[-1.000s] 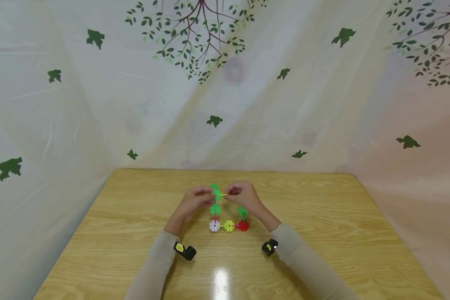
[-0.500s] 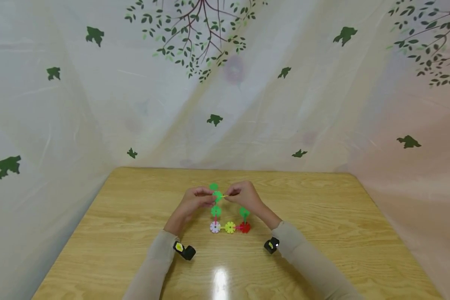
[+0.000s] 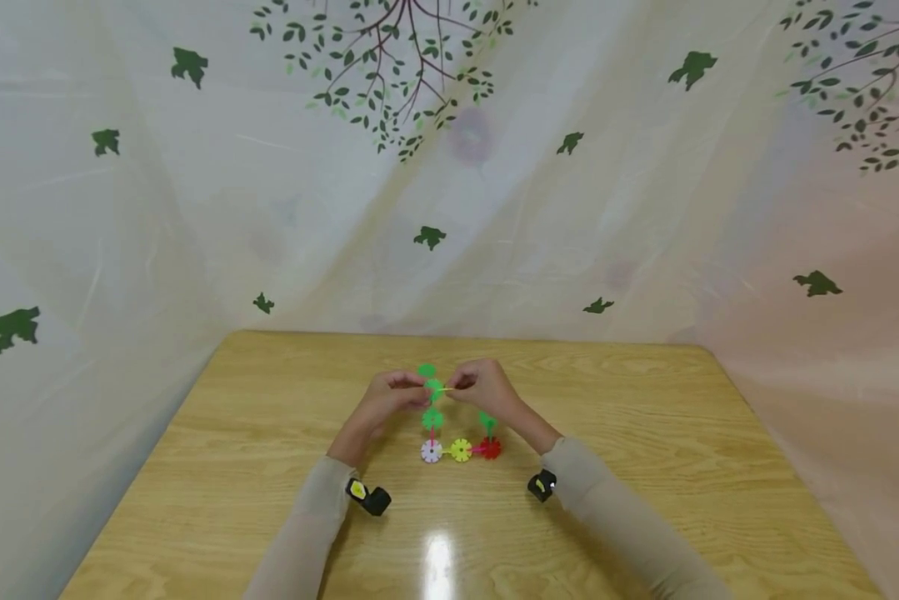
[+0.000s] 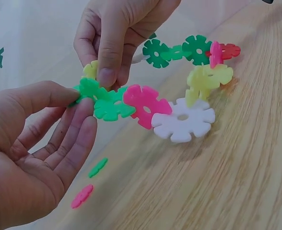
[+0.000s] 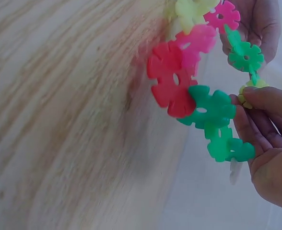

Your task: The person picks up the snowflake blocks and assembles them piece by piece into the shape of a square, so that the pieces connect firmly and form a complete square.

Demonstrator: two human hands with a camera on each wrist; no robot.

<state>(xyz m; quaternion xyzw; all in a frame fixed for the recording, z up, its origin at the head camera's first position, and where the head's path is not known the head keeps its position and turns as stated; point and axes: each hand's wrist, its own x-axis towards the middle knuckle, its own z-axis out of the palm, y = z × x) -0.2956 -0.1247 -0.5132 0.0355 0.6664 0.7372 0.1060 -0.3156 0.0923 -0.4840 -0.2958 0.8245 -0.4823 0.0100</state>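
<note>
A bent chain of interlocking plastic snowflake discs hangs between my hands. My left hand (image 3: 392,396) pinches a green disc (image 4: 88,89) at one end, between thumb and fingers. My right hand (image 3: 486,390) pinches a yellow disc (image 5: 252,92), which meets the green one; how deep their slots join cannot be told. From the left hand the chain runs through another green disc (image 4: 113,106), a pink disc (image 4: 146,108) and a white disc (image 4: 184,122). It bends on through yellow and pink to a red disc (image 5: 170,79), then darker green discs (image 5: 210,108) beneath the right hand.
A loose green disc (image 4: 98,167) and a pink disc (image 4: 82,196) appear below the left hand in its wrist view. The wooden table (image 3: 217,483) spreads around the hands. A printed curtain (image 3: 329,250) hangs behind its far edge.
Both hands keep their pinch at nearly the same spot. The chain's near side dipped slightly towards me, then came back up a little, along with a slight shift of the whole view.
</note>
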